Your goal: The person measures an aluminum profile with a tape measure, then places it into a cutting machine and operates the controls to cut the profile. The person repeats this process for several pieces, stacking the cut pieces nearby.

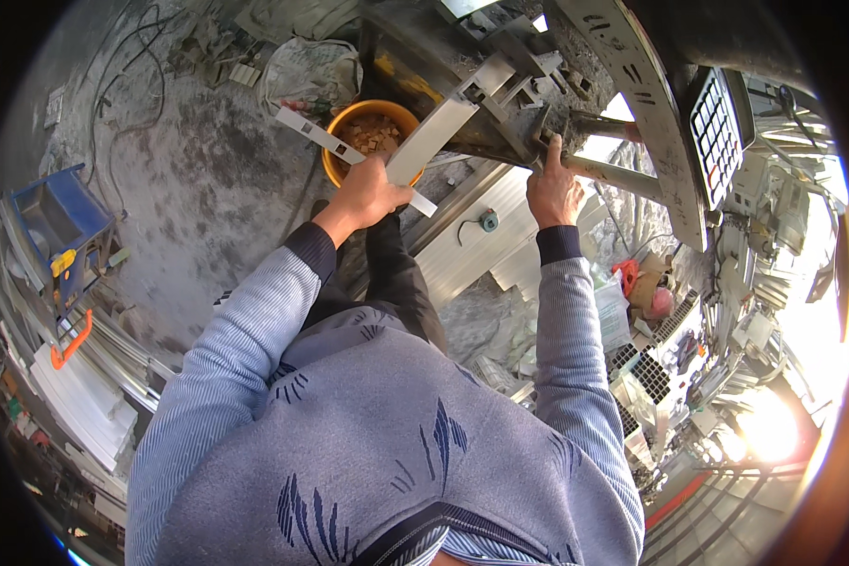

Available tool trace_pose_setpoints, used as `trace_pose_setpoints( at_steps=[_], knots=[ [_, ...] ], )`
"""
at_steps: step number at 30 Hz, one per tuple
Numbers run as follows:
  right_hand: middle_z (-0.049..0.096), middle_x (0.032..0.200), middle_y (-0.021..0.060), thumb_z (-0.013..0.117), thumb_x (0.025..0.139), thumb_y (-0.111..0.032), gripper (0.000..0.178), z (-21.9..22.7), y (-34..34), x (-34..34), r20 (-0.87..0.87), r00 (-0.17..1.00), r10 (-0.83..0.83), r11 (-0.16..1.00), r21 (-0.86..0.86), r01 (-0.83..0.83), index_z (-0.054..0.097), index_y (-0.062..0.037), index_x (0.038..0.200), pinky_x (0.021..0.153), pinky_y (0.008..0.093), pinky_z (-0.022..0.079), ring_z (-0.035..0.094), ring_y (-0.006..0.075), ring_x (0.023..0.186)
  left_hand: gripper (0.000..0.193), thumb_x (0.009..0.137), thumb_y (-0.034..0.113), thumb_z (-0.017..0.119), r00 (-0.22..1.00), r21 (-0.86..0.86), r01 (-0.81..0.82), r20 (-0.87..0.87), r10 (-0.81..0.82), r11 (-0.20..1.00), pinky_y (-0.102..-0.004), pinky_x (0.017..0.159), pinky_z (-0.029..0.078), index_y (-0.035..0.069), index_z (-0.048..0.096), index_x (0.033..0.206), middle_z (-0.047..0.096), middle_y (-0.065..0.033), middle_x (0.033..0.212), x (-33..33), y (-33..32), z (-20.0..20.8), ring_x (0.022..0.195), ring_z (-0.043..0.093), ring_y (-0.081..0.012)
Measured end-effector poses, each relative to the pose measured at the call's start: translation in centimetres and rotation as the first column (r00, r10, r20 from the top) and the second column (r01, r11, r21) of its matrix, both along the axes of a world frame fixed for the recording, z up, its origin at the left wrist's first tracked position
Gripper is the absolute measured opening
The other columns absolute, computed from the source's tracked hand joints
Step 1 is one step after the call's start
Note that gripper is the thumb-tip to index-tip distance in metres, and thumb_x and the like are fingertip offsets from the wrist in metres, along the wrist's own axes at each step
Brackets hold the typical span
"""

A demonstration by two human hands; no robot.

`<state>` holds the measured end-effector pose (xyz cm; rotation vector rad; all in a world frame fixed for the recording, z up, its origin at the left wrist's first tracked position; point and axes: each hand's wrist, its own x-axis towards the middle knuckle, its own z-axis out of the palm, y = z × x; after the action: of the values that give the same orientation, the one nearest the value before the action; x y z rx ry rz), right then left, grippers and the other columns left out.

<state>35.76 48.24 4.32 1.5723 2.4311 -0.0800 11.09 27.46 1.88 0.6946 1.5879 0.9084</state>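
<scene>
My left hand (360, 196) is closed around the near end of a pale metal profile (436, 134). The profile slants up and right, its far end resting at a dark metal machine (528, 132). Crossing under this hand is a thin slotted metal strip (313, 134); I cannot tell whether the fingers hold it too. Reaching forward, my right hand (555, 196) has its index finger extended against a dark part of the machine. Its other fingers look curled, and what they grip is hidden. A round grey bar (618, 177) runs rightward from beside that hand.
Beneath the left hand stands an orange bucket (333, 168) with small offcuts. A tape measure (488, 221) lies on pale metal panels (462, 250). At left is a blue stand (61, 212); at right, a large slanted metal beam (646, 104) and piled profiles. A white sack (309, 75) sits behind the bucket.
</scene>
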Motion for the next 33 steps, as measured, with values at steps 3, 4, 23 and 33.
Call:
trace_pose_setpoints(
  at_steps=[3, 4, 23, 33],
  knots=[
    [0.073, 0.094, 0.0284, 0.061, 0.086, -0.017, 0.077, -0.2, 0.3, -0.1, 0.037, 0.999, 0.004, 1.000, -0.011, -0.004, 0.035, -0.0116, 0.158, 0.080, 0.0566, 0.055, 0.073, 0.0458, 0.084, 0.039, 0.086, 0.016, 0.076, 0.998, -0.027, 0.058, -0.030, -0.058, 0.998, -0.0307, 0.062, 0.054, -0.006, 0.061, 0.114, 0.071, -0.0108, 0.086, -0.1, 0.1, -0.2, 0.066, 0.066, -0.0157],
    [0.073, 0.094, 0.0285, 0.061, 0.086, -0.016, 0.077, -0.2, 0.4, -0.2, 0.053, 0.999, 0.010, 1.000, -0.009, -0.009, 0.035, -0.0110, 0.158, 0.080, 0.0567, 0.055, 0.073, 0.0460, 0.084, 0.039, 0.085, 0.016, 0.076, 0.997, -0.028, 0.060, -0.049, -0.062, 0.998, -0.0310, 0.062, 0.054, -0.006, 0.061, 0.114, 0.070, -0.0111, 0.085, -0.1, 0.1, -0.4, 0.066, 0.066, -0.0160],
    [0.071, 0.104, 0.0074, 0.071, 0.093, -0.025, 0.054, -1.0, -6.0, -8.9, -0.540, 0.393, -0.744, 0.548, -0.830, -0.104, 0.056, 0.0017, 0.137, 0.084, 0.0362, 0.056, 0.069, 0.0185, 0.092, 0.052, 0.075, 0.029, 0.082, 0.981, 0.037, 0.059, -0.186, -0.051, 0.998, -0.0467, 0.087, 0.054, -0.009, 0.065, 0.107, 0.071, -0.0314, 0.100, -0.2, 0.1, -0.6, 0.098, 0.069, -0.0449],
    [0.068, 0.087, 0.0135, 0.068, 0.094, -0.017, 0.022, -3.1, -6.4, -14.9, -0.079, -0.131, -0.988, 0.125, -0.912, -0.391, 0.065, 0.0009, 0.107, 0.078, 0.0424, 0.057, 0.068, 0.0306, 0.081, 0.046, 0.073, 0.016, 0.078, 0.981, -0.007, 0.184, -0.055, -0.184, 0.983, -0.0369, 0.065, 0.057, -0.009, 0.061, 0.109, 0.073, -0.0189, 0.081, -1.4, 2.4, 0.1, 0.071, 0.074, -0.0270]
  ],
)
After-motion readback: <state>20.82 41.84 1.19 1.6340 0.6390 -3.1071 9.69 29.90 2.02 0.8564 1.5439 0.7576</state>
